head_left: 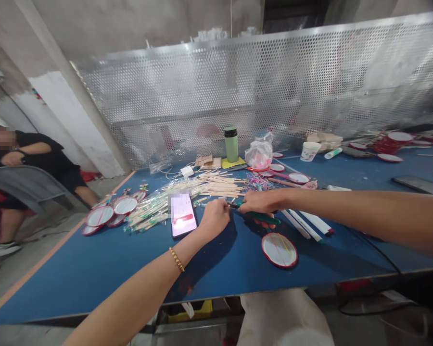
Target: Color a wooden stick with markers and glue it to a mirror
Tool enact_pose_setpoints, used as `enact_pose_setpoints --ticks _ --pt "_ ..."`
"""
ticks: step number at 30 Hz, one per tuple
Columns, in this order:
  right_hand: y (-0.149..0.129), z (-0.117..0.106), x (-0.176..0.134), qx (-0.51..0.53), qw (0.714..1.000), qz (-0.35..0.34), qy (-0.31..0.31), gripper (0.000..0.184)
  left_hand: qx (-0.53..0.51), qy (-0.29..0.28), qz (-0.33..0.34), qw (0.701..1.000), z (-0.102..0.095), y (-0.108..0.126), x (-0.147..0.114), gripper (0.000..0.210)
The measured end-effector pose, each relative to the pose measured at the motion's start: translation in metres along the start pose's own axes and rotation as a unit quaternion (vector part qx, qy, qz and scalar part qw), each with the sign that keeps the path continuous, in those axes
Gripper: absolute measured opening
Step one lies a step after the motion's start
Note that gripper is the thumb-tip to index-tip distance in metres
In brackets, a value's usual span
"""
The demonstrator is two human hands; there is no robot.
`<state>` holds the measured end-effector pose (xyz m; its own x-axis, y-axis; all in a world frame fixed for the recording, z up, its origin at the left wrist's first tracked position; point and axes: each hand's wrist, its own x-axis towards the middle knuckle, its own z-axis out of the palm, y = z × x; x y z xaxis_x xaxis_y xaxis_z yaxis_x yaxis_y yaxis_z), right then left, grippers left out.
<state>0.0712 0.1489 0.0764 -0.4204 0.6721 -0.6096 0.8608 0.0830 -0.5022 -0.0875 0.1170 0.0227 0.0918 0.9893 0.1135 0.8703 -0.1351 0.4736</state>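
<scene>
My right hand (258, 203) is wrapped round green-handled pliers (269, 219), whose jaws point left toward my other hand. Fingers pinched together, my left hand (214, 217) meets the jaws; whatever small thing is between its fingers is too tiny to make out. A lit phone (183, 216) lies just left of that hand. Below the pliers rests a small round disc (279, 250) with a red rim and a whitish face. Beyond my hands spread many thin wooden sticks (222, 184) and a tangle of coloured strings (259, 182).
Red-rimmed discs (100, 216) pile up at the left of the blue table (126, 269). White marker pens (305, 226) lie right of the pliers. Farther back stand a green bottle (231, 145), a plastic bag (259, 154) and a paper cup (310, 151). A person (39, 158) sits at left.
</scene>
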Motion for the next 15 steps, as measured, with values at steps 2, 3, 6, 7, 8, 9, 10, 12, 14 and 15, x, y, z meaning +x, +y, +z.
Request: enact_pose_setpoints --ticks 2,3,6,7,8,9,10,12,14,15 --pt "-0.001 0.001 -0.001 0.002 1.000 0.004 0.004 0.029 0.007 0.000 0.000 1.000 0.000 0.001 0.000 0.033" --pt "-0.002 0.001 -0.002 0.003 1.000 0.006 0.006 0.029 0.009 0.000 0.001 1.000 0.000 0.001 0.001 0.032" --pt "-0.003 0.002 -0.004 0.010 1.000 0.010 0.012 0.027 0.012 -0.001 0.004 1.000 0.000 0.002 0.001 0.031" --pt "-0.004 0.003 -0.005 0.013 1.000 0.011 0.012 0.026 0.011 0.000 0.005 1.000 0.000 0.001 0.001 0.031" --pt "-0.004 0.003 -0.006 0.018 1.000 0.011 0.013 0.026 0.011 0.001 0.006 1.000 0.000 0.001 0.000 0.032" --pt "-0.004 0.003 -0.007 0.023 1.000 0.011 0.014 0.026 0.010 0.002 0.007 1.000 0.000 0.001 0.000 0.033" --pt "-0.005 0.004 -0.007 0.029 0.999 0.012 0.015 0.026 0.009 0.004 0.009 1.000 0.001 0.000 0.000 0.034" --pt "-0.006 0.004 -0.009 0.041 0.999 0.014 0.018 0.025 0.007 0.011 0.010 1.000 0.001 -0.001 -0.001 0.034" --pt "-0.007 0.004 -0.010 0.052 0.998 0.018 0.021 0.024 0.006 0.019 0.012 1.000 0.002 -0.002 -0.001 0.035" --pt "-0.008 0.004 -0.011 0.056 0.998 0.020 0.023 0.024 0.007 0.022 0.012 1.000 0.002 -0.002 -0.001 0.035"
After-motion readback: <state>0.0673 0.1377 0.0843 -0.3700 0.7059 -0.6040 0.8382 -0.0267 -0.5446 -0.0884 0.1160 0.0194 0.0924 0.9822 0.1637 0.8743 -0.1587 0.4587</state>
